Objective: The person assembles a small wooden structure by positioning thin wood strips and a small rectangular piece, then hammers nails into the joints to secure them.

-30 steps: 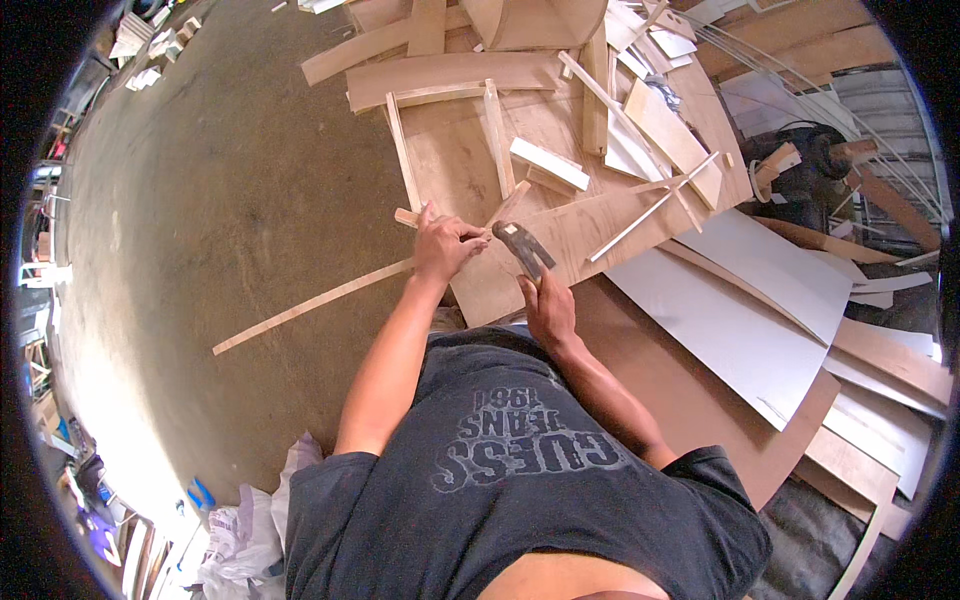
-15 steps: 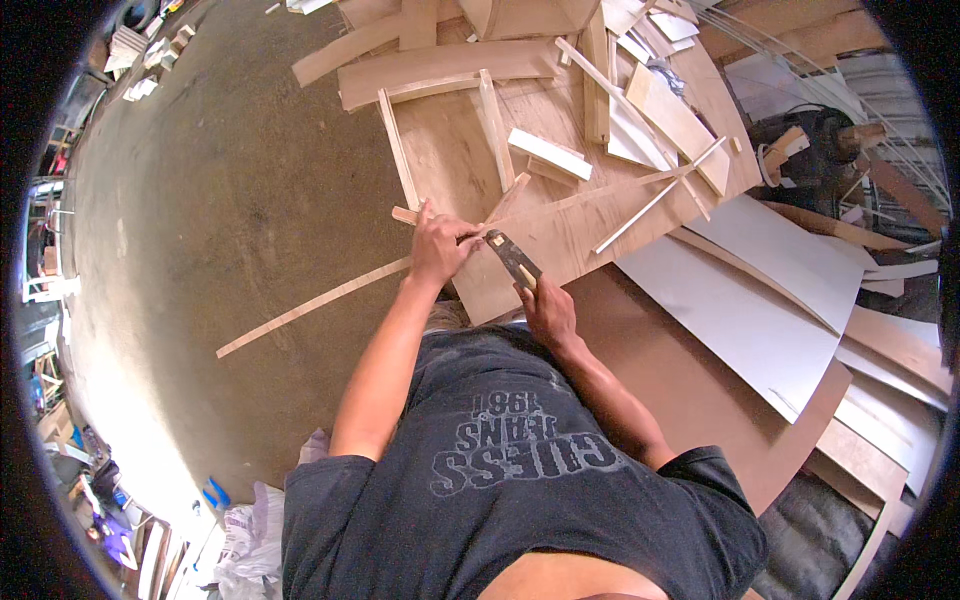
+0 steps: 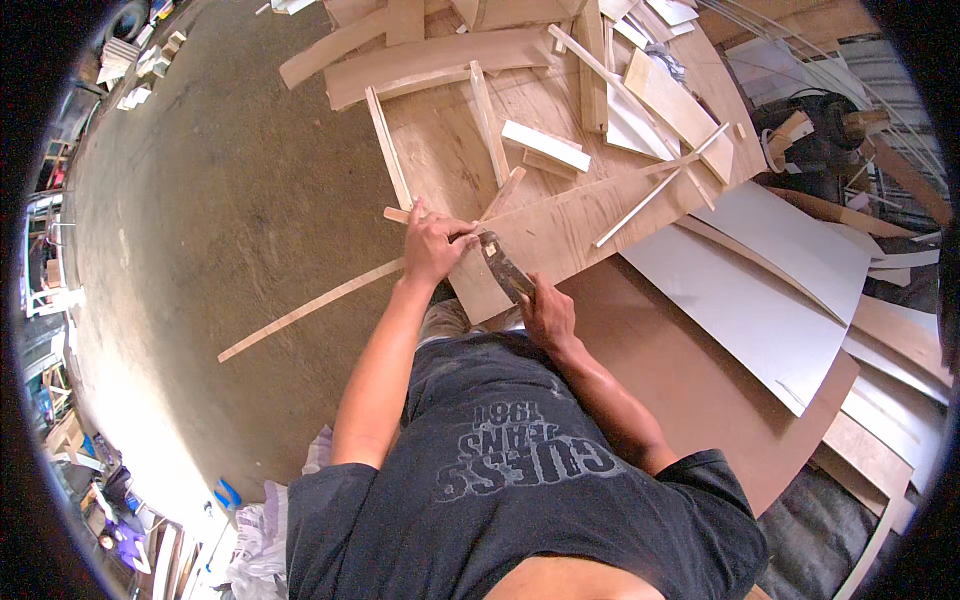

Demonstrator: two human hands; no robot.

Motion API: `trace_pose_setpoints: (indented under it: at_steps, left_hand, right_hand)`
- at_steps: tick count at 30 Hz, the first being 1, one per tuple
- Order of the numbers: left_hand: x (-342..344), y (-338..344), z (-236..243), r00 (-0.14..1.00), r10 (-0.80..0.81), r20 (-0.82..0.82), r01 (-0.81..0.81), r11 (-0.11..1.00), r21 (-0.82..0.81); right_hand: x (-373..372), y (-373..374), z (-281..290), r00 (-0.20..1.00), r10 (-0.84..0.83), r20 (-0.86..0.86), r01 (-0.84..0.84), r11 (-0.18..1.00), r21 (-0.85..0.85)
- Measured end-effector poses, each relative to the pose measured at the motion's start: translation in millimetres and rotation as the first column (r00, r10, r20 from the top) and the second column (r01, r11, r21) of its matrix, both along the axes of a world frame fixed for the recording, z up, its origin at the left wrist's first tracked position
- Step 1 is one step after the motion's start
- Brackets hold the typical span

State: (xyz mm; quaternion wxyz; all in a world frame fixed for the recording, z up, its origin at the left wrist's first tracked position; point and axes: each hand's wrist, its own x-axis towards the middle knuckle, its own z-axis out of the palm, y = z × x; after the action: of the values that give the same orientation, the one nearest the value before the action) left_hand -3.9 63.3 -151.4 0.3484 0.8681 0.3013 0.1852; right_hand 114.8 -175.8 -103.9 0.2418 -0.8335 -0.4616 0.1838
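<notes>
My left hand (image 3: 433, 243) is closed, its thumb and forefinger pinched over a long thin wooden strip (image 3: 310, 311) at the near edge of a plywood board (image 3: 560, 235). The strip runs out past the board's left side. Under and beside these fingers a short wooden stick (image 3: 503, 193) crosses it; anything small in the pinch is hidden. My right hand (image 3: 549, 312) grips a dark, elongated hand tool (image 3: 508, 272) with a pale patch near its far end. That end is close to my left fingertips; whether they touch I cannot tell.
Narrow wooden bars (image 3: 389, 150), a white-faced block (image 3: 545, 146) and a curved wooden piece (image 3: 440, 66) lie on the board. White sheets (image 3: 745, 310) and a brown panel (image 3: 640, 350) are at the right. Concrete floor (image 3: 230, 180) stretches to the left.
The tool in my right hand has turned slightly, its far end still near my left fingertips. My left hand stays on the strip, and the whole view has shifted a little.
</notes>
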Motion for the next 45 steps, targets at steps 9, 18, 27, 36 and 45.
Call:
trace_pose_setpoints:
  at_steps: [9, 18, 27, 36, 45]
  left_hand:
    - [-0.8, 2.4, 3.4, 0.998, -0.010, -0.065, 0.011, 1.000, 0.006]
    - [3.0, 2.0, 11.5, 1.000, 0.009, -0.022, -0.009, 1.000, -0.005]
    - [0.0, 1.2, 5.7, 1.000, 0.016, -0.016, -0.016, 1.000, -0.011]
    - [0.9, 1.8, 3.3, 1.000, 0.018, 0.008, -0.018, 1.000, 0.008]
    - [1.3, 4.3, 12.8, 0.997, -0.008, -0.079, 0.005, 1.000, -0.029]
  right_hand:
    - [-0.1, 5.5, -25.6, 0.999, -0.020, 0.032, 0.021, 1.000, -0.008]
    - [5.9, 4.4, -41.5, 0.999, -0.043, -0.012, 0.044, 0.997, 0.066]
    - [1.6, 17.8, 5.0, 0.977, -0.172, -0.126, 0.169, 0.985, -0.034]
    - [3.5, -2.6, -14.4, 0.995, -0.079, -0.067, 0.074, 0.995, -0.064]
    - [-5.8, 32.3, -7.8, 0.992, -0.129, 0.001, 0.129, 0.988, -0.079]
